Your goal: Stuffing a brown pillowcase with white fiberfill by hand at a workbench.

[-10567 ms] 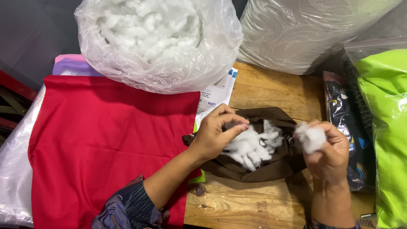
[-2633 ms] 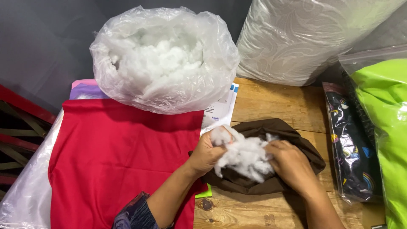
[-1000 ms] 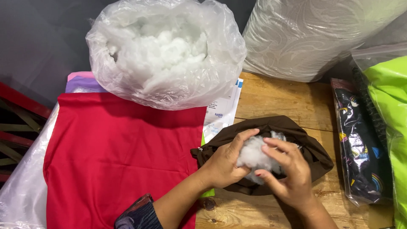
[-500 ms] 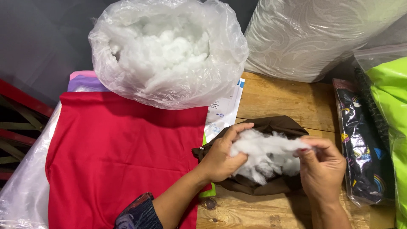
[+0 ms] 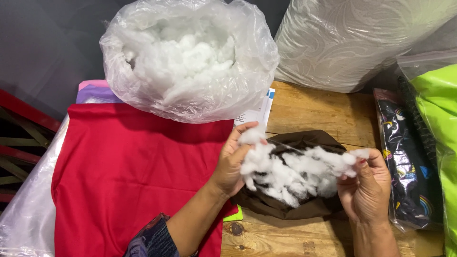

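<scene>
My left hand [image 5: 231, 164] and my right hand [image 5: 366, 190] each pinch one end of a clump of white fibre stuffing [image 5: 290, 173] and stretch it apart over a dark brown fabric piece [image 5: 285, 204] lying on the wooden table [image 5: 314, 109]. The stuffing is pulled thin at the top, with strands between both hands. Behind them stands a large clear plastic bag of white stuffing [image 5: 188, 57], its mouth open upward.
Red cloth [image 5: 124, 176] covers the table's left side, over pink and purple sheets [image 5: 93, 93]. A big wrapped grey patterned roll [image 5: 352, 43] stands at the back right. A dark printed fabric pack [image 5: 407, 157] and a bright green bag [image 5: 440, 123] lie along the right edge.
Over the last second my hands went from pressing the stuffing together on the brown fabric to pulling it apart sideways; the right hand moved right.
</scene>
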